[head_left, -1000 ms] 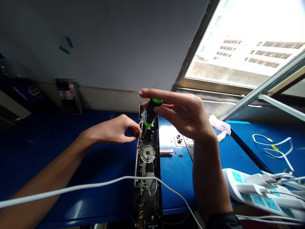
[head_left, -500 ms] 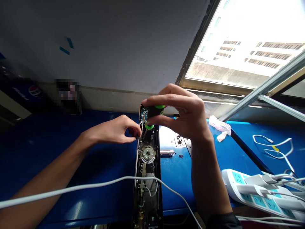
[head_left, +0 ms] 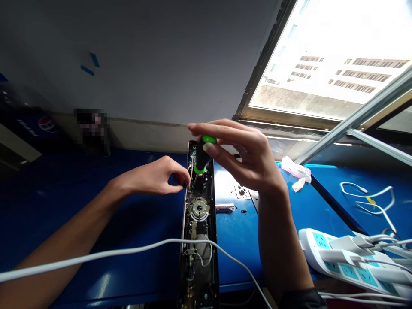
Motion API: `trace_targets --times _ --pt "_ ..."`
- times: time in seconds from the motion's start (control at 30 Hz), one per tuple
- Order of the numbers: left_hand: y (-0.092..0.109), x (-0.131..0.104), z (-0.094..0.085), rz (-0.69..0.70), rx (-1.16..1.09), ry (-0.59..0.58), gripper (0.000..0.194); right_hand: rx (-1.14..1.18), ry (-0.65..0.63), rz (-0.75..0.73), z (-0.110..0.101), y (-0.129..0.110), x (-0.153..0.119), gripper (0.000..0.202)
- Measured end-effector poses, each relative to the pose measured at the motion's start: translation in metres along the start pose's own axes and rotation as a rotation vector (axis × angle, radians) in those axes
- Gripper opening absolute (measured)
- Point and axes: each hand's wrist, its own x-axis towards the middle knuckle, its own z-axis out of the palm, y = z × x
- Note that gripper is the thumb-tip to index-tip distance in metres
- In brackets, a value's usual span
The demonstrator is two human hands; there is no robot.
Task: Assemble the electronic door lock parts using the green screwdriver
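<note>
A long, narrow black device housing lies open on the blue table, with a round metal part, wires and a small circuit board inside. My right hand holds a black and green screwdriver by its handle, between thumb and fingers. The screwdriver leans slightly, its shaft pointing down into the upper part of the housing. At the housing's left edge, my left hand has thumb and index finger pinched together beside a white wire; what they grip is too small to tell.
Right of the housing lie a silvery cylinder, small screws and a plate with metal parts. A white power strip is at the lower right. A white cable crosses the foreground. Plastic wrapping lies near the window.
My right hand's fingers have shifted around the screwdriver handle, whose green top now shows and which stands more upright. My left hand has stayed almost still.
</note>
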Motion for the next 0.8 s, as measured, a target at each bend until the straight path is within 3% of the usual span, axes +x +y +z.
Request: trace_targets --times 0.1,0.27,0.43,0.67,0.8 --pt "-0.0005 -0.0005 0.0002 0.0 -0.004 0.0 0.022 0.045 -0.075 0.059 -0.0009 -0.0014 -0.0006 0.037" --pt "0.0029 -0.0016 -0.0007 -0.031 0.015 0.0 0.021 -0.135 0.077 -0.087 -0.0002 0.0077 -0.0006 0.029" --pt "0.0001 -0.0009 -0.0004 -0.008 0.011 -0.006 0.023 -0.004 -0.082 0.026 -0.001 0.0 -0.0002 0.04" --pt "0.0044 -0.0009 -0.0016 -0.043 0.023 -0.002 0.021 -0.11 0.023 -0.072 0.0002 0.0055 -0.0007 0.031" --pt "0.0024 -0.0018 -0.0013 -0.025 0.029 0.002 0.023 -0.051 -0.059 -0.007 0.0024 -0.0008 -0.0001 0.036"
